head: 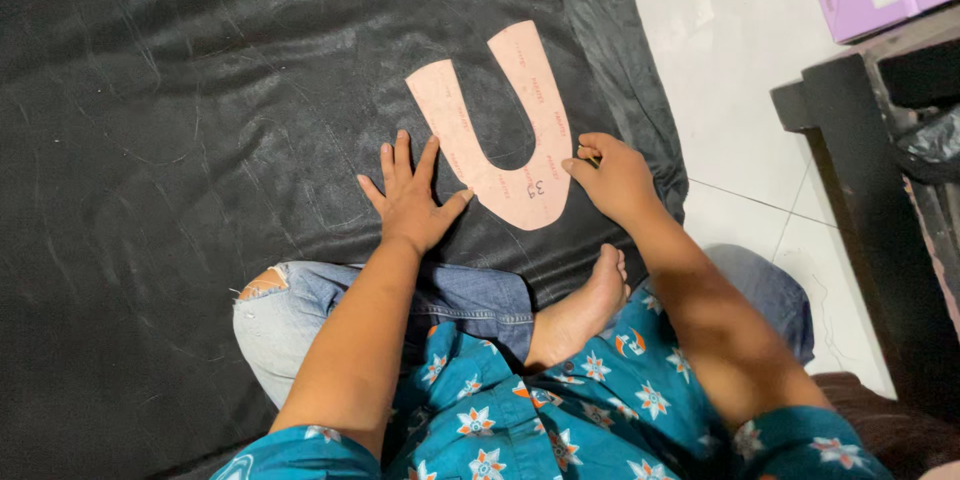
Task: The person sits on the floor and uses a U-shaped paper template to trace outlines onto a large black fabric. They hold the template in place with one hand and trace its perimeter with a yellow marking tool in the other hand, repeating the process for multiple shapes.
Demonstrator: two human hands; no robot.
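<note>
Pink U-shaped pattern (500,130) lies on black leather sheet (200,140); my left hand (412,195) presses flat, fingers spread, right hand (615,175) curled at its edge.

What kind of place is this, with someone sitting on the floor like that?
Probably a small home workshop for shoemaking or leather cutting. A pink U-shaped card pattern lies on a wide sheet of black leather-like material spread over the white tiled floor, and the left hand presses beside the pattern.

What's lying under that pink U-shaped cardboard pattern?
The pattern lies flat on a black leather-like sheet spread on the floor. The left hand presses its edge, the right hand touches the other side. Whatever is directly beneath is covered.
</note>
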